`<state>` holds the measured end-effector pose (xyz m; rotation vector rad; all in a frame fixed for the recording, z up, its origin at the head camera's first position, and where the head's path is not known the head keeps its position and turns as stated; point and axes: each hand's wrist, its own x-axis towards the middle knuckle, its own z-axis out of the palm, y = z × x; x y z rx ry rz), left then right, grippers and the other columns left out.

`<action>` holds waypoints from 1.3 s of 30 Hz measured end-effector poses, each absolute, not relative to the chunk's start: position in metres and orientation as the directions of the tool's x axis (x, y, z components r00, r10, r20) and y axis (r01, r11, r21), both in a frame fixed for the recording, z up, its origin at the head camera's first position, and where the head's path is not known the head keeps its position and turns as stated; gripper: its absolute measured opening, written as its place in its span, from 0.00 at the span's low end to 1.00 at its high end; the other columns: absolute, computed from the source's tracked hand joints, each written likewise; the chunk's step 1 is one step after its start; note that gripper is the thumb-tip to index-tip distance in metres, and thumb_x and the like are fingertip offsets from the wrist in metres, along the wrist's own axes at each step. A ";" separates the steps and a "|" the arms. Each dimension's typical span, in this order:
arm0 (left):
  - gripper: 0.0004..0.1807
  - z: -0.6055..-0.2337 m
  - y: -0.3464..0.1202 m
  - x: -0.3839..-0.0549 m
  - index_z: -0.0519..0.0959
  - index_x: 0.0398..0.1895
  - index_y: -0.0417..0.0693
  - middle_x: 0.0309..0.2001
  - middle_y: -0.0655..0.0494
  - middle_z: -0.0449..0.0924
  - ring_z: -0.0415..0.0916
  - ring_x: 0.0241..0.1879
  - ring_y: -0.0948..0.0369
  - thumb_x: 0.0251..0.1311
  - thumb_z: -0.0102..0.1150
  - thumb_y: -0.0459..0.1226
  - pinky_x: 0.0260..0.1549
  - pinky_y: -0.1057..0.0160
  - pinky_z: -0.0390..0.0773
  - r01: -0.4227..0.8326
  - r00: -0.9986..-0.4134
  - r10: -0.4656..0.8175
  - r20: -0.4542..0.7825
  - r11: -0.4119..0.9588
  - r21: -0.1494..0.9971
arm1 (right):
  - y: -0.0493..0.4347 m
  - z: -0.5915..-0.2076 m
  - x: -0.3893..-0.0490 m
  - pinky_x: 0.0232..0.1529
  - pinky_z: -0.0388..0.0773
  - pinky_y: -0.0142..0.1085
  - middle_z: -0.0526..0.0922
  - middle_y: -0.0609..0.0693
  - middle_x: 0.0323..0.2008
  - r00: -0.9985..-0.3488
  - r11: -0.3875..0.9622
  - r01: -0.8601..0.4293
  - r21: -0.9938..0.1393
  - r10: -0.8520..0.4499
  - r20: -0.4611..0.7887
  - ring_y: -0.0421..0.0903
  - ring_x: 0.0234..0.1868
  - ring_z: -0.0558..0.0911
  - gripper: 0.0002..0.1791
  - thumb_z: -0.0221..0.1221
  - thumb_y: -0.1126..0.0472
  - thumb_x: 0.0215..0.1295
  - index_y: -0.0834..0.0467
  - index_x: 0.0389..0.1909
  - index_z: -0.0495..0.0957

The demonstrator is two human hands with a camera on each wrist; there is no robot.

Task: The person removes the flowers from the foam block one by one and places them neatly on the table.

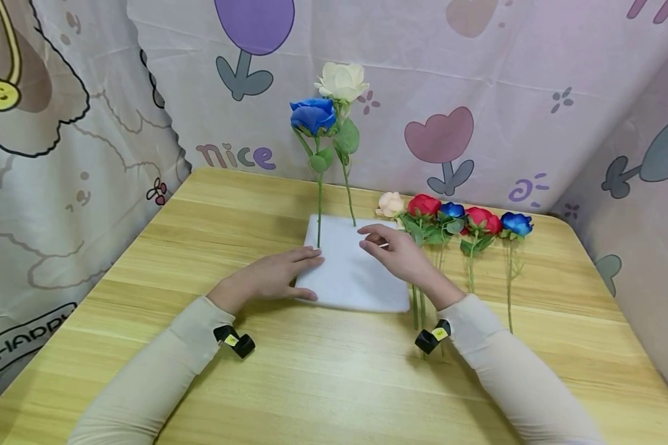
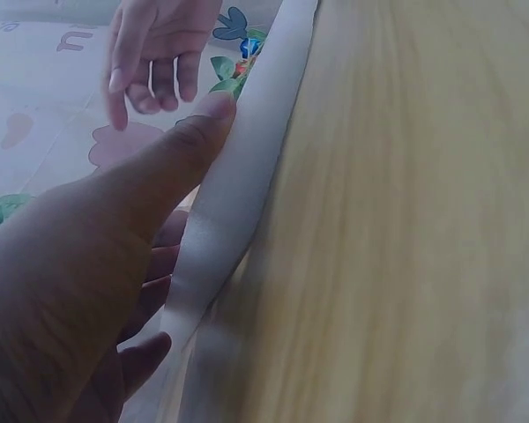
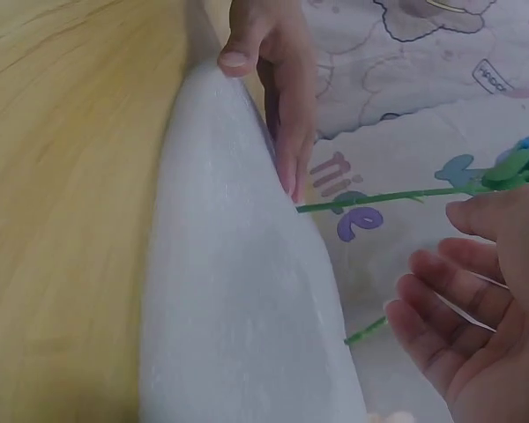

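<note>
Pad (image 1: 352,275), left hand (image 1: 281,274) at edge

A yellowish wood-grain table (image 1: 334,383) carried a white slab (image 1: 351,278) and a row of flowers (image 1: 471,272).
Outward from the slab's far right corner lay a peach flower (image 1: 390,204), red flower (image 1: 423,204), blue flower (image 1: 452,211), second red flower (image 1: 483,220) and outermost blue flower (image 1: 516,224).

Pad (image 1: 356,278) on table (image 1: 323,377). Front rose (image 1: 314,117) upright in pad, near left edge. Rear rose (image 1: 347,136) upright in pad, behind and right of front rose. Left hand (image 1: 278,274) on pad's left edge, just beside front rose's base. Right hand (image 1: 399,254) above pad, near rear rose's base. Other roses (image 1: 481,220) on table, right of pad, heads toward back edge. Cloth (image 1: 384,37) behind table.
</note>
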<state>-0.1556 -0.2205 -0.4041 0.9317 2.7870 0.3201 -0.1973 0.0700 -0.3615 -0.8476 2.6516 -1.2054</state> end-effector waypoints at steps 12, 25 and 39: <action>0.54 -0.406 -0.221 -0.156 0.55 0.77 0.54 0.77 0.59 0.47 0.47 0.75 0.56 0.53 0.40 0.76 0.69 0.52 0.57 0.570 -0.789 0.606 -0.102 0.783 0.249 | 0.044 -0.371 -0.211 0.43 0.80 0.42 0.85 0.51 0.44 -0.843 0.460 -0.414 -0.785 -0.520 0.139 0.49 0.44 0.84 0.20 0.56 0.53 0.73 0.59 0.59 0.77; 0.53 -0.404 -0.221 -0.154 0.57 0.77 0.54 0.77 0.59 0.48 0.48 0.74 0.56 0.53 0.42 0.75 0.68 0.51 0.59 0.569 -0.788 0.610 -0.090 0.776 0.273 | 0.024 -0.381 -0.221 0.45 0.81 0.40 0.84 0.52 0.46 -0.841 0.412 -0.368 -0.834 -0.530 0.109 0.52 0.45 0.83 0.22 0.55 0.52 0.73 0.61 0.60 0.75; 0.52 -0.405 -0.221 -0.154 0.56 0.77 0.54 0.77 0.59 0.48 0.49 0.74 0.55 0.55 0.45 0.73 0.68 0.51 0.60 0.571 -0.786 0.613 -0.086 0.772 0.280 | 0.003 -0.393 -0.231 0.47 0.80 0.35 0.81 0.53 0.52 -0.862 0.397 -0.277 -0.875 -0.505 0.043 0.47 0.49 0.81 0.23 0.55 0.49 0.73 0.58 0.61 0.75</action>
